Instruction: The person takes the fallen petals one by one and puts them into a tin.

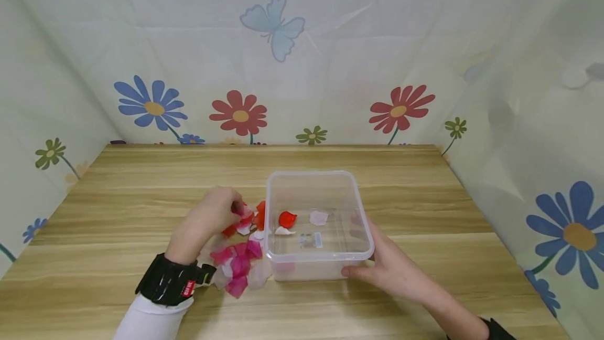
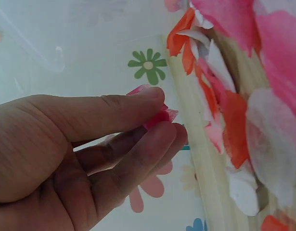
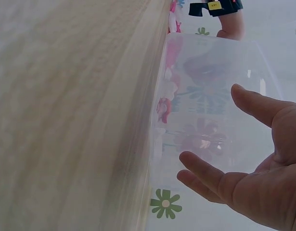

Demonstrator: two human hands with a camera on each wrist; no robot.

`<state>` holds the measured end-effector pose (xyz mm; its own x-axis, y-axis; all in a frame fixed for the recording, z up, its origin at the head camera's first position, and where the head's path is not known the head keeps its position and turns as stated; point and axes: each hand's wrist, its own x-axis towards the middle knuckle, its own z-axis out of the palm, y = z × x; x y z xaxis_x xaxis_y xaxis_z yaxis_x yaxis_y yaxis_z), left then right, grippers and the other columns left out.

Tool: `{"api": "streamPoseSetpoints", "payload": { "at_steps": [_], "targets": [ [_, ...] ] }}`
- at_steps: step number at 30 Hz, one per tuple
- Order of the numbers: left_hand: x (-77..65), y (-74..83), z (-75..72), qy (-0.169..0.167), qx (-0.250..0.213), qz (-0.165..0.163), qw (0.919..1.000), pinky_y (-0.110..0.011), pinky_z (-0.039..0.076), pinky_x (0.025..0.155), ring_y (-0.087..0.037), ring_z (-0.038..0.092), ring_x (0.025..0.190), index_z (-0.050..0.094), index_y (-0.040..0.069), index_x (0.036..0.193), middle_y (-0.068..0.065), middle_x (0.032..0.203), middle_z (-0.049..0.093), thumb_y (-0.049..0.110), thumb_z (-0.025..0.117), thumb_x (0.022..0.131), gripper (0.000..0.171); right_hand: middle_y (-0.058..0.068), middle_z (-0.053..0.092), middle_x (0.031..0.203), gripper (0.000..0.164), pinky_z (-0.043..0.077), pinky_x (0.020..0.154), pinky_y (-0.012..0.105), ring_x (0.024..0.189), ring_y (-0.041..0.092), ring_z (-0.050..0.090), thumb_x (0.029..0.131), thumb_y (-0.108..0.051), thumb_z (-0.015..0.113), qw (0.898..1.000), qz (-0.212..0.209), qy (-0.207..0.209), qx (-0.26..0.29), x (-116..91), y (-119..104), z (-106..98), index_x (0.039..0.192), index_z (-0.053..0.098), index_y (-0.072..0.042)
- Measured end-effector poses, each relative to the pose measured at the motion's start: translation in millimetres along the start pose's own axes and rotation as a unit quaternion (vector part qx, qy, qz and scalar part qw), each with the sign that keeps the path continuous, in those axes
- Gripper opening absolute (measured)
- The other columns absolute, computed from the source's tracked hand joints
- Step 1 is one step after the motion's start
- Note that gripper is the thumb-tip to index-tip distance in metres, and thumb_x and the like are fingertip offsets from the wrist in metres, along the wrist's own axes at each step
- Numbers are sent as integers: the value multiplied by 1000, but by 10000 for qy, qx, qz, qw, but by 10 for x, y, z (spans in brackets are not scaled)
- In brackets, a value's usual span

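Note:
My left hand [image 1: 212, 216] is over the left part of a loose petal pile [image 1: 239, 265], left of a clear plastic container [image 1: 311, 271]. Between its thumb and fingertips it pinches a small pink petal [image 2: 156, 117], seen best in the left wrist view. My right hand [image 1: 389, 264] rests against the container's right side, thumb toward the front corner and fingers spread along the wall. Inside the open-topped container lie a red petal [image 1: 287, 219], a pale petal [image 1: 319, 218] and a white petal [image 1: 284, 231].
The pile's pink, red, orange and white petals lie close along the container's left wall on the wooden table [image 1: 424, 193]. A flower-printed cloth [image 1: 330, 67] rises behind the table and along both sides.

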<state>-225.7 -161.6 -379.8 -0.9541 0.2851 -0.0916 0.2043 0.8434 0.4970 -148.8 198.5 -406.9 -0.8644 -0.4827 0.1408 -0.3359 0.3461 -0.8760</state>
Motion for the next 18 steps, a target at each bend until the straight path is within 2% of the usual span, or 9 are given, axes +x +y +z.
{"api": "streamPoseSetpoints", "payload": {
  "at_steps": [7, 15, 18],
  "targets": [
    [-84, 78, -100, 265, -68, 23, 9996, -34, 56, 69, -24, 58, 77, 78, 3, 99, -6, 87, 66, 0, 76, 91, 9, 23, 39, 152, 112, 52, 95, 39, 123, 45, 55, 77, -1, 88, 10000, -10, -19, 13, 2, -8, 14, 164, 17, -11],
    [-119, 142, -139, 892, -200, 366, 9951, -33, 56, 69, -23, 58, 75, 74, 6, 95, -5, 83, 65, -1, 79, 88, 12, 25, 39, 152, 112, 53, 95, 50, 126, 46, 53, 77, -1, 88, 10000, -50, 29, -63, 0, -8, 8, 163, 19, -14],
    [-129, 156, -148, 1159, -159, 489, 9919, -33, 56, 68, -23, 58, 73, 72, 7, 93, -4, 81, 64, -2, 80, 86, 14, 24, 39, 152, 112, 52, 95, 51, 127, 46, 51, 77, 0, 88, 10000, -71, 26, -51, 6, -7, 14, 163, 19, -14]
  ]
}}
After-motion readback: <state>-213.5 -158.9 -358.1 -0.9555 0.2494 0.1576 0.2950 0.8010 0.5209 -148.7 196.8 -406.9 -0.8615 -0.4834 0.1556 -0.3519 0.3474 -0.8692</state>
